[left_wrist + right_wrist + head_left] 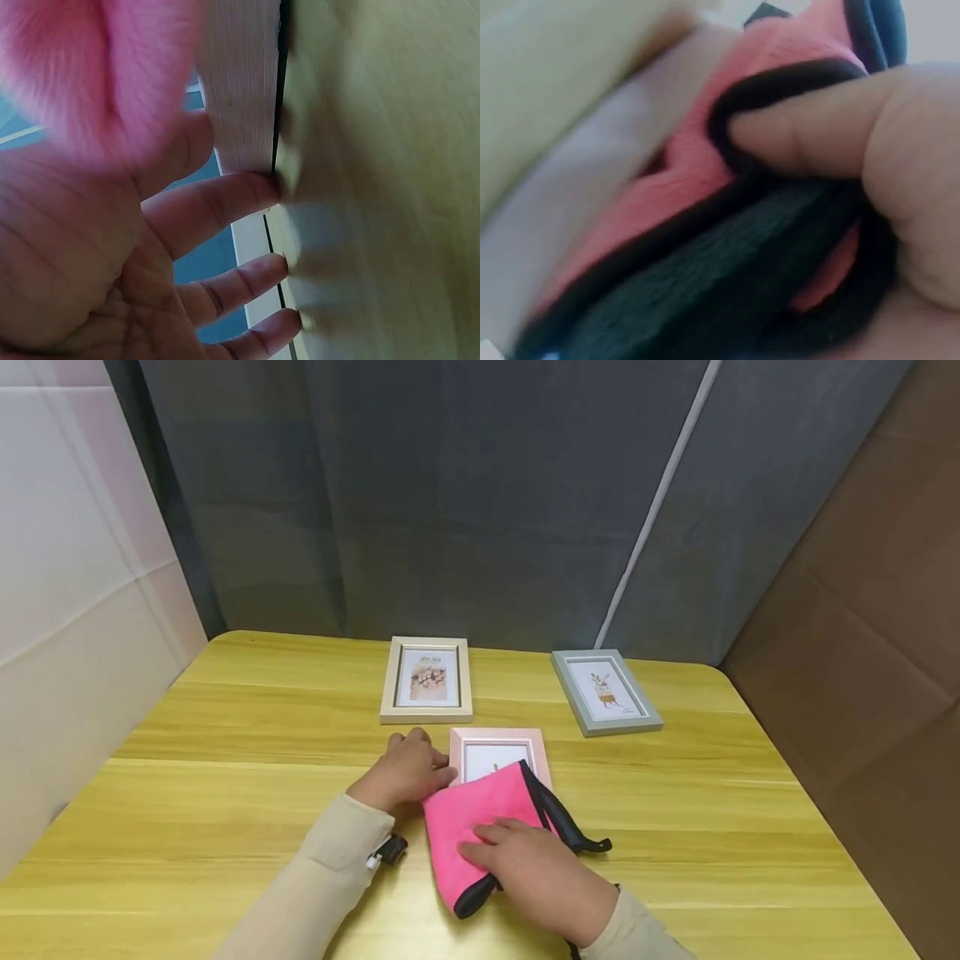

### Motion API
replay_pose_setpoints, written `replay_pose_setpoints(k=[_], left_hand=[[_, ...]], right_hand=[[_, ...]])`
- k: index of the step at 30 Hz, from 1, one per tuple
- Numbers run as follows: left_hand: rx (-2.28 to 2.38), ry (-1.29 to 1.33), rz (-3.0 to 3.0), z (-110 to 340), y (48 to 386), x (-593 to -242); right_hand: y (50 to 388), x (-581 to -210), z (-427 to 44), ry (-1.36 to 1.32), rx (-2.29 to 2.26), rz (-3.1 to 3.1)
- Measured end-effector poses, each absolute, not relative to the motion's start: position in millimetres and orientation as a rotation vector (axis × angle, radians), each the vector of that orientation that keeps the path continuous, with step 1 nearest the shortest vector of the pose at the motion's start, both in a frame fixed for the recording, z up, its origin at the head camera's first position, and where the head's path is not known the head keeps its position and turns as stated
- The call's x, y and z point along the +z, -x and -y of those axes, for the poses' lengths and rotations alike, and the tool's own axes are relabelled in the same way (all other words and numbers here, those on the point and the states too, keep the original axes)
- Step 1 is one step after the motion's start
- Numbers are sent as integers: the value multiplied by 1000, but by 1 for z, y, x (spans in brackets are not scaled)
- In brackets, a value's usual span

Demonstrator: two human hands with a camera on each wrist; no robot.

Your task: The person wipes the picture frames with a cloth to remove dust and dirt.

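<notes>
A light pink picture frame [495, 753] is partly covered by a bright pink cloth [483, 810].
The frame is laid face up on the counter [225, 777], its upper border and part of a white-matted print left exposed; its left edge is touched by the left hand [408, 770]. The cloth, fuzzy and edged in black, is spread slantwise across the frame's lower part, bunched, and gripped by the right hand [540, 872].

Reaches forward from lower left with sleeved left arm [311, 868]. Holds left hand [407, 772] back upward, with fingers [232, 289] spread and slightly bent. Reaches from lower right with sleeved right forearm [633, 931]. Grips with right hand [540, 868], back upward, nearer body than left.
</notes>
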State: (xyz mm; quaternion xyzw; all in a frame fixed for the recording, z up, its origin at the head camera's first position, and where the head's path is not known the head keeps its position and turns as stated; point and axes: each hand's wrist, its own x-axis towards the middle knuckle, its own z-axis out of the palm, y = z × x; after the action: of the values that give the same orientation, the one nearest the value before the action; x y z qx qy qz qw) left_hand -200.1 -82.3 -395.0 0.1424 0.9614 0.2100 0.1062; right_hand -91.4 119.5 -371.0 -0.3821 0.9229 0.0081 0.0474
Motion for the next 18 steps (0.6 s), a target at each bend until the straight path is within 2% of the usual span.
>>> replay_pose_setpoints(k=[7, 9, 15, 18], left_hand=[[577, -495, -2834, 84, 201, -394], [575, -497, -2832, 85, 200, -393], [624, -483, -2836, 87, 198, -392], [620, -492, -2843, 88, 198, -392]], right_hand=[[97, -360, -134, 954, 122, -2866], [98, -359, -136, 993, 105, -2864], [93, -367, -121, 1352, 0, -2830], [90, -371, -116, 1326, -17, -2811]])
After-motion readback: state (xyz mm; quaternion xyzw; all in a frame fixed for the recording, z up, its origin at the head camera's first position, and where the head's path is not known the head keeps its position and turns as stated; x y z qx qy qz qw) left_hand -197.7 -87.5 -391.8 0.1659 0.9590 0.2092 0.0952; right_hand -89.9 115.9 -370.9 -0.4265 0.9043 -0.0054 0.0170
